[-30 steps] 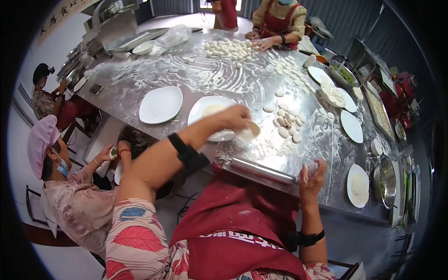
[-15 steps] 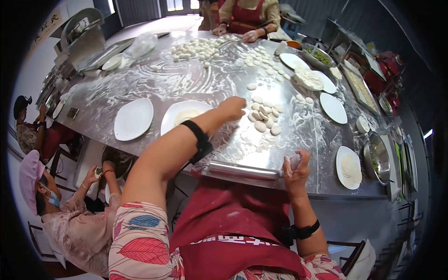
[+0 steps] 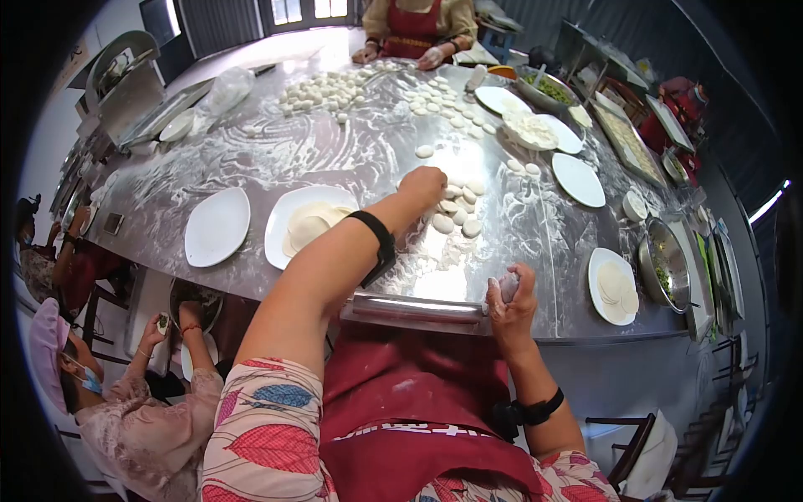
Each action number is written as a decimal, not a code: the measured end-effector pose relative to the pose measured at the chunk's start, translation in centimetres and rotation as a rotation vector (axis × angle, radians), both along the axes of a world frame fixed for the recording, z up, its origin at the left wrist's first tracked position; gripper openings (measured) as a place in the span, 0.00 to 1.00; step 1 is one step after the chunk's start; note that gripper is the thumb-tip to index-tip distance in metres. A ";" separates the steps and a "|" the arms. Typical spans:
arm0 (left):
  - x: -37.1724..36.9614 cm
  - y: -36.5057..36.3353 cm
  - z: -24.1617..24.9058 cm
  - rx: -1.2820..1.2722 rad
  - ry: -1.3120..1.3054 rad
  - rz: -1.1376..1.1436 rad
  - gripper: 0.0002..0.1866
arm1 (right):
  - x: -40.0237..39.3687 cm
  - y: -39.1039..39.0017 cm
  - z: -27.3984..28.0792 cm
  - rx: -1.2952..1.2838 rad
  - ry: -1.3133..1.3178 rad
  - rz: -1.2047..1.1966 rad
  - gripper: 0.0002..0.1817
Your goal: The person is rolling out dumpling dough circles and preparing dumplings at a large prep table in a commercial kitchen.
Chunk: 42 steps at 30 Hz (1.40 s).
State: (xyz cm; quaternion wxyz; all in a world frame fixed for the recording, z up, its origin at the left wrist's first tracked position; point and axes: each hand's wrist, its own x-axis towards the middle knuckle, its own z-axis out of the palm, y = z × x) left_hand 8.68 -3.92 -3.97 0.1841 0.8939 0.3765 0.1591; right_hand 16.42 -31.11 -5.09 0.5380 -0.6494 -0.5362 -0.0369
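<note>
My left hand (image 3: 422, 186) reaches across the steel table with its fingers curled, at the left edge of a cluster of small flattened dough pieces (image 3: 470, 227). The fingertips are hidden beneath the hand. Close to the table's front edge, my right hand (image 3: 512, 314) is wrapped around a floury greyish-white thing (image 3: 508, 287) whose kind I cannot tell. Under my left forearm, a white plate (image 3: 278, 219) bears thin round dough wrappers (image 3: 310, 224). Another white plate (image 3: 217, 227) is to its left. More wrappers (image 3: 616, 289) lie on a plate at the right.
A metal bar (image 3: 418, 311) runs along the front edge. Steel bowls (image 3: 665, 268) with green filling stand at the right. Many dough pieces (image 3: 322, 92) lie at the far side, near a person in a red apron (image 3: 412, 33). Another person (image 3: 138, 410) sits at the lower left.
My left hand has moved right, onto the left edge of the dough pieces, covering some. More wrappers show on the plate by my forearm. My right hand keeps its grip; the whole view has shifted.
</note>
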 end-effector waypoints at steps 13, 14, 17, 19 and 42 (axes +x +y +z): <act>-8.8 -8.8 -0.4 -0.395 -0.007 -0.265 0.09 | 0.7 0.9 0.5 0.035 0.364 0.303 0.07; -8.9 -9.0 -0.1 -0.370 0.002 -0.272 0.09 | 0.8 1.2 0.6 0.001 0.380 0.297 0.07; -8.8 -8.8 -0.7 -0.372 -0.054 -0.309 0.09 | 1.2 2.8 1.1 -0.046 0.325 0.243 0.08; -8.4 -9.3 -0.6 -0.343 -0.080 -0.316 0.08 | 1.7 4.4 1.2 -0.069 0.232 0.196 0.08; -7.7 -9.4 -0.5 -0.411 -0.035 -0.354 0.07 | 1.9 1.6 -0.3 -0.086 0.068 0.077 0.17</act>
